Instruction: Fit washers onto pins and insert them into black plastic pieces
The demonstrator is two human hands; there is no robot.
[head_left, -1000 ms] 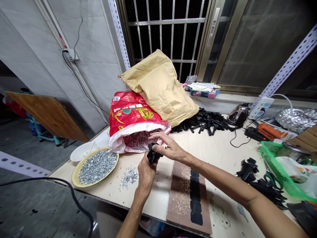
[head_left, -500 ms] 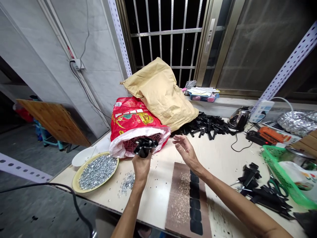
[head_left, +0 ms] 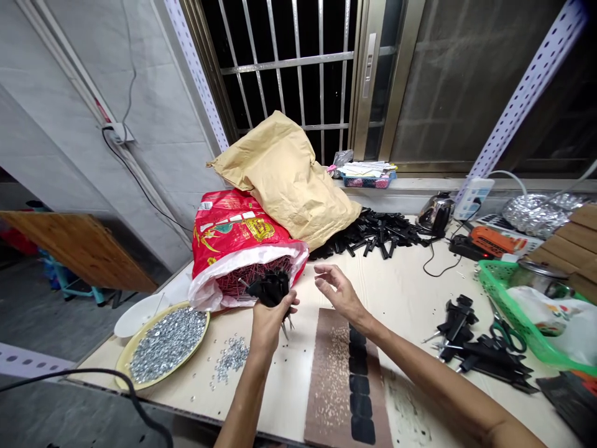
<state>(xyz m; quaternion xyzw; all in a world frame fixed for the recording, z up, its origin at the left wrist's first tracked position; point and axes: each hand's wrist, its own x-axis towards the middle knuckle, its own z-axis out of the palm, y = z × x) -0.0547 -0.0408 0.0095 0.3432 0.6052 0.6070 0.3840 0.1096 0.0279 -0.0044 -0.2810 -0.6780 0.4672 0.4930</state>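
Note:
My left hand grips a bunch of black parts, with thin metal rods poking out below and to the left. This bunch is in front of the mouth of a red and white sack full of dark red rods. Empty, with its fingers apart, my right hand hovers right of the sack, above the far end of a brown board. Black squares lie in a row on the board, beside pale specks.
A yellow dish of metal washers and loose washers lie at left. A paper sack leans behind. Black pieces are piled at the back. Rightward are black assemblies, scissors and a green basket.
The view has shifted to the right. My left hand has turned the black bunch, so metal rods now show below it. My right hand remains raised and apart from it.

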